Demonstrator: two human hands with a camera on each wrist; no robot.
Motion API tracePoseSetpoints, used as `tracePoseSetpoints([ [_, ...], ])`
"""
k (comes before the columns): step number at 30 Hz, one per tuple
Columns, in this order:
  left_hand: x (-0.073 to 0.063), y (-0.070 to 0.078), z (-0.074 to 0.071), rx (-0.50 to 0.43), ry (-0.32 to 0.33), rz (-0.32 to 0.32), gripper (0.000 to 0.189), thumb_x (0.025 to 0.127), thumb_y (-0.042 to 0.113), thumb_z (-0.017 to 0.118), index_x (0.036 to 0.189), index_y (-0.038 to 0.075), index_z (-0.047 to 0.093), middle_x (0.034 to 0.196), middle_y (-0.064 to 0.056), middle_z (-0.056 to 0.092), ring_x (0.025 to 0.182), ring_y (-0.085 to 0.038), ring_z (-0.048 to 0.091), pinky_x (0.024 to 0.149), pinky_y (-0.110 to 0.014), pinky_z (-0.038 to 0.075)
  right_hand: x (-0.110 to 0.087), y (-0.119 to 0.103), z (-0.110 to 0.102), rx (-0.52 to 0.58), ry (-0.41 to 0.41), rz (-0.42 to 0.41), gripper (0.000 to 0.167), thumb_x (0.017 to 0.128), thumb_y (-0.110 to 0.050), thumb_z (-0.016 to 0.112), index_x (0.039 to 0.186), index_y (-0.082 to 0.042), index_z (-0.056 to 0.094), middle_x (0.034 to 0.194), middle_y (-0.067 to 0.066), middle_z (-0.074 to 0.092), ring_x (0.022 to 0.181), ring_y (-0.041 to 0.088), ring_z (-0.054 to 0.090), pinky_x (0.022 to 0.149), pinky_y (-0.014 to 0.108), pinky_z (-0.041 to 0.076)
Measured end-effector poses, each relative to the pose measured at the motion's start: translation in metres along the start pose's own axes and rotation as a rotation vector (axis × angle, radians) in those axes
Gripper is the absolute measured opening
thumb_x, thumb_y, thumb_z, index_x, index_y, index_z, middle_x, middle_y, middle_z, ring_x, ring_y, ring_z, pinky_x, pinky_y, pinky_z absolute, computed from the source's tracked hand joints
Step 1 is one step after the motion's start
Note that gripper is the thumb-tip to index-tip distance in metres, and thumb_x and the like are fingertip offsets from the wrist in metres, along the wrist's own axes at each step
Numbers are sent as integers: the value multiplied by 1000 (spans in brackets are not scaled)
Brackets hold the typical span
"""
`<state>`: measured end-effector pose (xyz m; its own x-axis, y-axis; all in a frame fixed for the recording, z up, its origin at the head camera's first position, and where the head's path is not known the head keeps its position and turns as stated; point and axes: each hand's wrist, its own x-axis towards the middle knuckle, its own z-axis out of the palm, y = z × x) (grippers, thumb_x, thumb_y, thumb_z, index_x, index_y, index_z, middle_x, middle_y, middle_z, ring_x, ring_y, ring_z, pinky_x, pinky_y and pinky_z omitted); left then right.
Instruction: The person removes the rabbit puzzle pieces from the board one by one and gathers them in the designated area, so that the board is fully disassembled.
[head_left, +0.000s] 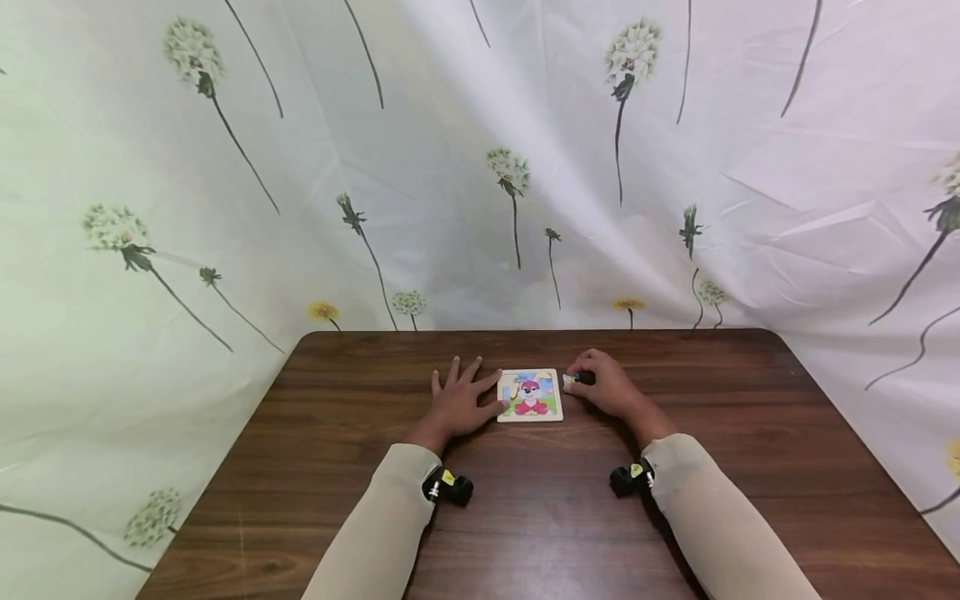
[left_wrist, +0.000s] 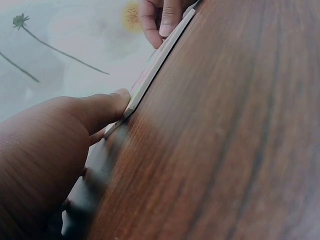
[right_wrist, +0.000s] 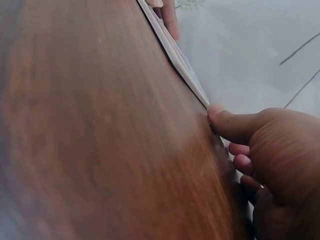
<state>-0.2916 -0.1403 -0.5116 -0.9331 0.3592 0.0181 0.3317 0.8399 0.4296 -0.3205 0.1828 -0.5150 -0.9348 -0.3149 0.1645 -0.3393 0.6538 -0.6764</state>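
Observation:
A small square jigsaw puzzle board (head_left: 530,396) with a pale frame and a pink cartoon animal lies flat toward the far side of the table. Plain cream patches show near the top of its picture. My left hand (head_left: 462,405) spreads its fingers at the board's left side, thumb and index fingertip touching the frame. Just off the right edge, my right hand (head_left: 609,385) pinches a small colourful puzzle piece (head_left: 570,379) between thumb and fingers. In the right wrist view the thumb (right_wrist: 225,120) sits close to the board's corner, and the piece is mostly hidden.
The brown wood-grain table (head_left: 525,517) stretches around the board and both arms. Behind it hangs a pale cloth (head_left: 450,167) printed with dandelions, meeting the table's far edge. A black wrist camera (head_left: 450,486) is strapped over each beige sleeve.

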Motion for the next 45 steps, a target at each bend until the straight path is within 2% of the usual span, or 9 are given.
tracePoseSetpoints([
  [10, 1, 0, 1, -6, -8, 6, 72, 106, 63, 60, 169, 31, 45, 184, -12, 23, 171, -50, 2, 129, -82, -2, 1, 4, 3, 24, 52, 3, 22, 102, -19, 80, 120, -5, 79, 120, 14, 69, 114, 30, 65, 103, 52, 54],
  [17, 2, -1, 2, 6, -1, -8, 71, 107, 63, 59, 169, 34, 44, 184, -10, 22, 172, -49, 1, 130, -80, -3, 10, -5, 5, 24, 29, -51, 21, 103, -18, 79, 121, -8, 79, 126, 14, 69, 118, 33, 64, 107, 56, 52],
  [21, 4, 0, 1, 3, -4, -7, 71, 106, 64, 59, 169, 34, 44, 184, -10, 22, 172, -48, 0, 130, -80, -4, 16, -10, 9, -9, 18, -66, 20, 102, -20, 80, 120, -10, 80, 131, 14, 68, 127, 37, 58, 112, 62, 43],
  [24, 4, 1, 0, 0, -11, -10, 71, 106, 64, 59, 169, 34, 44, 184, -10, 22, 172, -48, 0, 130, -80, -4, 19, -16, 13, -25, 13, -85, 22, 102, -21, 80, 121, -12, 80, 132, 14, 68, 127, 37, 54, 108, 66, 35],
  [28, 4, 2, -2, -4, -13, -14, 71, 107, 62, 60, 169, 33, 45, 184, -11, 22, 172, -48, 0, 130, -79, -5, 24, -23, 19, -30, 14, -124, 25, 101, -22, 81, 122, -11, 79, 131, 14, 68, 126, 37, 51, 105, 68, 31],
  [32, 4, 2, -3, -3, -15, -16, 71, 107, 62, 59, 169, 33, 44, 184, -11, 21, 172, -48, 0, 130, -80, -5, 27, -30, 23, -32, 6, -150, 27, 100, -23, 81, 124, -10, 79, 135, 16, 66, 136, 43, 45, 108, 71, 26],
  [38, 2, 1, -2, -4, -26, -15, 70, 107, 63, 58, 169, 34, 44, 184, -10, 21, 172, -48, -1, 130, -80, -5, 30, -33, 30, -39, -44, -100, 28, 101, -29, 80, 126, -14, 80, 144, 16, 62, 155, 48, 28, 117, 74, 16],
  [45, 2, 0, -1, 3, -33, -21, 70, 107, 63, 58, 169, 34, 43, 184, -10, 21, 172, -48, -1, 130, -79, -5, 32, -37, 36, -70, -76, -84, 30, 103, -31, 79, 130, -17, 80, 151, 16, 58, 158, 48, 23, 119, 74, 13],
])
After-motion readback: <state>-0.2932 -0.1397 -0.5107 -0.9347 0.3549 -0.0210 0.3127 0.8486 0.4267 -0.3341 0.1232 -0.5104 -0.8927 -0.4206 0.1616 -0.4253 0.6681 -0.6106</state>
